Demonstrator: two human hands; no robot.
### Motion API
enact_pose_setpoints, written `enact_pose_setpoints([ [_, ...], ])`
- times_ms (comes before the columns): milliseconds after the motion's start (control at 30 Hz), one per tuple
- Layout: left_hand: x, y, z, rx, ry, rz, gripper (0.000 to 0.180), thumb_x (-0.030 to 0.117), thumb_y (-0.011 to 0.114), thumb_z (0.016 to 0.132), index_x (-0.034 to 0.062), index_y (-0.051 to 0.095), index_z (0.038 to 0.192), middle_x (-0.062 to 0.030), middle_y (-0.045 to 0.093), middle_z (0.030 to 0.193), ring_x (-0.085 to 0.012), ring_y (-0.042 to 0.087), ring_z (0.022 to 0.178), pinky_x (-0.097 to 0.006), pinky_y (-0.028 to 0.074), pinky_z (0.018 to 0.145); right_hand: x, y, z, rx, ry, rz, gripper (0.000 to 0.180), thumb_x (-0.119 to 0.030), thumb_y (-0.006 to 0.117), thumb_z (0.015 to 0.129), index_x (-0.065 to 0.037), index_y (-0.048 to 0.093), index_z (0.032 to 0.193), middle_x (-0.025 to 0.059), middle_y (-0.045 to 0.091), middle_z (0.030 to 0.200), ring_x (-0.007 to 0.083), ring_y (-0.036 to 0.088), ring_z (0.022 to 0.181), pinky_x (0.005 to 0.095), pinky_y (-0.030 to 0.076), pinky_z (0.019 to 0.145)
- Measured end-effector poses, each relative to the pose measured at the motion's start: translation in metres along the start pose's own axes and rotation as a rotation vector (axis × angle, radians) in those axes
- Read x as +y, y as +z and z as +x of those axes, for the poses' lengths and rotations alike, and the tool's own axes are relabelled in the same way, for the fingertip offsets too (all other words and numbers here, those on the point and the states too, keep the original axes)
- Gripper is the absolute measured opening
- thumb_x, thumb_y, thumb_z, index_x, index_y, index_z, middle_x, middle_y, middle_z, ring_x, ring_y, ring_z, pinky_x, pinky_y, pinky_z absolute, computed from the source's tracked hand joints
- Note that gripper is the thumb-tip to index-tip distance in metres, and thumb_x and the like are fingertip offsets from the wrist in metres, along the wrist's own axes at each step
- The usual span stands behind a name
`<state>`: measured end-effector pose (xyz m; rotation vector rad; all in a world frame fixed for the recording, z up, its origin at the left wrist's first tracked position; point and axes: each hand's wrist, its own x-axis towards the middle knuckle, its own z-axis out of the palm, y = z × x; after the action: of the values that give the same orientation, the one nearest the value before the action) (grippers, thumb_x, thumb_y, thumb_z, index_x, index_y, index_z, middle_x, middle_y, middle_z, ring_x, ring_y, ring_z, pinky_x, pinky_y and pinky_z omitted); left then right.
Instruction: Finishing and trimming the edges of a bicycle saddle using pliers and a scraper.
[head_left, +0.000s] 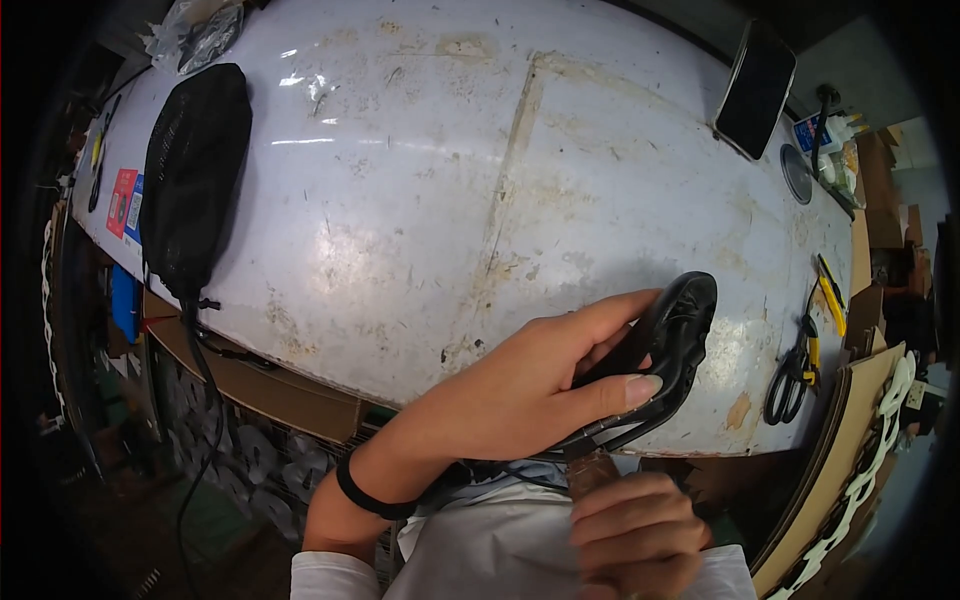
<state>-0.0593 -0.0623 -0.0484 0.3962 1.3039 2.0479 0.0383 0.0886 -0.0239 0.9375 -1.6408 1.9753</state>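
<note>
My left hand (pixel 565 385) reaches in from the lower left and grips a glossy black shoe-shaped piece (pixel 688 335), thumb on its near side and fingers round the far side. The piece is tilted, its rounded end pointing up and away. Just below it my right hand (pixel 640 530) is closed round the brown wrapped handle (pixel 593 472) of a flat-bladed tool. The blade (pixel 580 447) meets or nearly meets the lower end of the black piece. How far it reaches behind my left hand is hidden.
A black cloth-covered object (pixel 200 170) with a cable lies on the worn white table (pixel 400 200) at left. Far right are a phone (pixel 757 90), a round grey disc (pixel 796 174) and a glue bottle (pixel 822 132). Scissors (pixel 790 385) and a yellow cutter (pixel 832 300) lie near the right edge.
</note>
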Motion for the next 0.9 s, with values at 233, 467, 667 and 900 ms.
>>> enact_pose_setpoints([
  [233,-0.003,0.002,-0.003,0.022,0.002,0.011,0.063,0.018,0.069,0.108,-0.0027,0.044,0.162,-0.0077,0.068,0.115,-0.0120,0.060,0.105,-0.030,0.053,0.093,-0.008,-0.006,0.003,-0.110,0.062,-0.011,0.022,-0.003,0.074,0.098,0.001,0.053,0.090,0.0130,0.064,0.074,0.0283,0.065,0.061,0.0474,0.061,0.062],
  [467,-0.001,0.000,-0.006,0.006,-0.050,-0.042,0.065,0.005,0.067,0.107,-0.0071,0.039,0.164,-0.0092,0.065,0.138,-0.0137,0.061,0.126,-0.032,0.049,0.112,-0.008,0.002,-0.010,-0.024,-0.023,-0.030,0.030,-0.017,0.075,0.102,-0.004,0.051,0.090,0.0110,0.066,0.073,0.0249,0.067,0.060,0.0428,0.062,0.059],
  [667,0.003,0.002,-0.006,0.027,-0.072,-0.073,0.067,0.006,0.069,0.106,-0.0061,0.039,0.165,-0.0092,0.067,0.135,-0.0146,0.063,0.124,-0.032,0.052,0.108,-0.010,0.013,-0.024,0.066,-0.124,-0.116,0.033,-0.021,0.072,0.104,-0.005,0.049,0.088,0.0097,0.066,0.073,0.0226,0.069,0.060,0.0419,0.064,0.060],
  [900,-0.002,0.001,-0.006,0.022,-0.055,-0.099,0.067,0.004,0.069,0.106,-0.0062,0.038,0.165,-0.0088,0.066,0.136,-0.0140,0.062,0.125,-0.031,0.051,0.110,0.000,0.010,-0.018,-0.022,-0.113,-0.097,0.033,-0.020,0.075,0.103,-0.003,0.051,0.089,0.0109,0.068,0.076,0.0254,0.070,0.062,0.0434,0.065,0.061],
])
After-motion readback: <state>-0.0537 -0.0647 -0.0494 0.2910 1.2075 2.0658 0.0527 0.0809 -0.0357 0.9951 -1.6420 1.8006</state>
